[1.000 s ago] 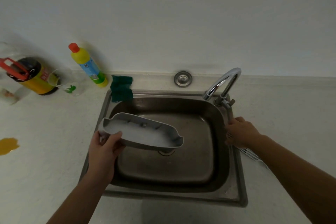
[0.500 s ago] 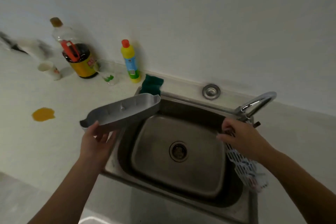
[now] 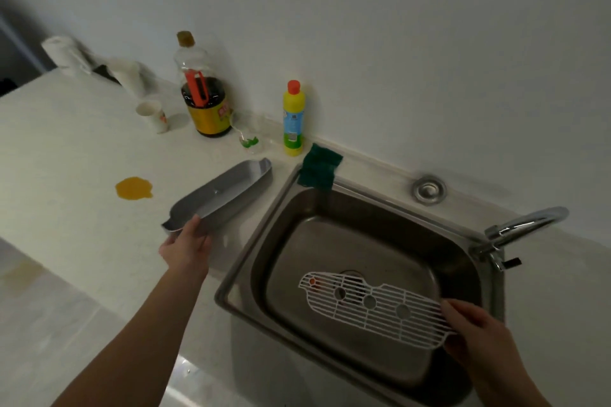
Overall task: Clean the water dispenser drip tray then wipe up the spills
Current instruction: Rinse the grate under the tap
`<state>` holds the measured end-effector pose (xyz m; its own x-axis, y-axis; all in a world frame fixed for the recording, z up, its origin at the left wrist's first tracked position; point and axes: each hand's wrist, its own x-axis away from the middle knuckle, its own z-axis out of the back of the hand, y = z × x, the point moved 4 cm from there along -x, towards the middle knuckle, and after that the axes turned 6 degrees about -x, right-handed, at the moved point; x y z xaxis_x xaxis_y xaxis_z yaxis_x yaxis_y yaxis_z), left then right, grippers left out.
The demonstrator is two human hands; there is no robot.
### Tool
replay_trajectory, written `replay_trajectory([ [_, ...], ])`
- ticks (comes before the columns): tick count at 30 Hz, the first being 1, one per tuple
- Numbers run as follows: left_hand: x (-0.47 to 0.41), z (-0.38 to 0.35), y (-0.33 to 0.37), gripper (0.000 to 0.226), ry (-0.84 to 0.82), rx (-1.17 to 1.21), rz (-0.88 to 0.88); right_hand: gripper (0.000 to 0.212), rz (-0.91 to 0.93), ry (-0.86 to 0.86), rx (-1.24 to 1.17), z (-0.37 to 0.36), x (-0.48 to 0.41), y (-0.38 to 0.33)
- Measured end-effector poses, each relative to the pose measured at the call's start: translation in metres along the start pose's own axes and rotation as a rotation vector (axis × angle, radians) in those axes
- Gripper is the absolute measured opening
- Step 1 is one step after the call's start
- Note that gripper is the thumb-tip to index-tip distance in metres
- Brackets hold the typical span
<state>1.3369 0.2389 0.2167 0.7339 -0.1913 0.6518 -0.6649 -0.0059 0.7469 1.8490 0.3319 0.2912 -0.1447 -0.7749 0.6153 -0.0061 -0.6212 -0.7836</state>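
Note:
My left hand (image 3: 186, 246) grips the near end of the grey drip tray (image 3: 228, 190), which lies low over the white counter (image 3: 72, 155) just left of the sink. Over the steel sink basin (image 3: 330, 241), my right hand (image 3: 476, 337) holds the white slotted grille (image 3: 370, 302) by its right end. An orange spill (image 3: 134, 188) sits on the counter left of the tray. A second, fainter yellowish stain (image 3: 20, 271) shows on the floor at the far left. A green scouring pad (image 3: 319, 167) hangs over the sink's back left corner.
A yellow detergent bottle (image 3: 293, 119), a clear glass (image 3: 249, 137), a large dark sauce bottle (image 3: 205, 99), a paper cup (image 3: 153, 116) and paper rolls (image 3: 71, 54) line the wall. The chrome tap (image 3: 519, 230) arches at the right of the sink.
My left hand carried the drip tray out of the sink, left and down to the counter. My right hand left the tap area and brought the white grille over the basin.

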Motion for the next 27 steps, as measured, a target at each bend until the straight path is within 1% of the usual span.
replay_trajectory([
  [2,-0.008,0.009,0.001,0.054,0.056,-0.201,-0.035,0.008,-0.038,0.015,-0.060,-0.006,0.004,0.009],
  [3,-0.013,0.014,0.001,0.059,0.084,-0.264,-0.038,0.008,-0.051,0.013,-0.083,-0.009,0.004,0.012],
  [4,-0.017,0.017,0.002,0.069,0.107,-0.293,-0.039,0.009,-0.061,0.007,-0.101,-0.011,0.005,0.014],
  [6,-0.022,0.019,0.005,0.089,0.113,-0.277,-0.027,0.010,-0.073,0.003,-0.122,-0.014,0.004,0.015],
  [8,-0.020,0.017,0.006,0.095,0.087,-0.260,-0.015,0.010,-0.060,0.006,-0.124,-0.014,0.000,0.015],
  [14,0.037,-0.001,-0.023,0.079,-0.050,-0.375,-0.068,0.011,-0.021,-0.039,-0.169,-0.013,-0.005,0.005],
  [15,0.052,-0.005,-0.032,0.072,-0.085,-0.405,-0.066,0.012,-0.024,-0.047,-0.169,-0.013,-0.007,0.002],
  [16,0.066,-0.012,-0.044,0.059,-0.141,-0.437,-0.052,0.014,-0.029,-0.051,-0.164,-0.011,-0.008,0.000],
  [18,0.097,-0.031,-0.069,0.029,-0.334,-0.496,0.004,0.017,-0.034,-0.055,-0.149,-0.007,-0.011,-0.006],
  [19,0.112,-0.043,-0.081,0.023,-0.455,-0.529,0.031,0.019,-0.036,-0.055,-0.143,-0.005,-0.012,-0.009],
  [21,0.139,-0.067,-0.100,0.023,-0.681,-0.586,0.060,0.019,-0.044,-0.044,-0.143,0.001,-0.017,-0.013],
  [22,0.150,-0.078,-0.107,0.023,-0.755,-0.604,0.068,0.019,-0.048,-0.031,-0.153,0.005,-0.020,-0.015],
  [24,0.161,-0.097,-0.117,0.021,-0.803,-0.636,0.068,0.017,-0.050,-0.003,-0.174,0.015,-0.026,-0.018],
  [27,0.165,-0.123,-0.130,0.021,-0.801,-0.668,0.053,0.015,-0.039,0.007,-0.156,0.030,-0.038,-0.020],
])
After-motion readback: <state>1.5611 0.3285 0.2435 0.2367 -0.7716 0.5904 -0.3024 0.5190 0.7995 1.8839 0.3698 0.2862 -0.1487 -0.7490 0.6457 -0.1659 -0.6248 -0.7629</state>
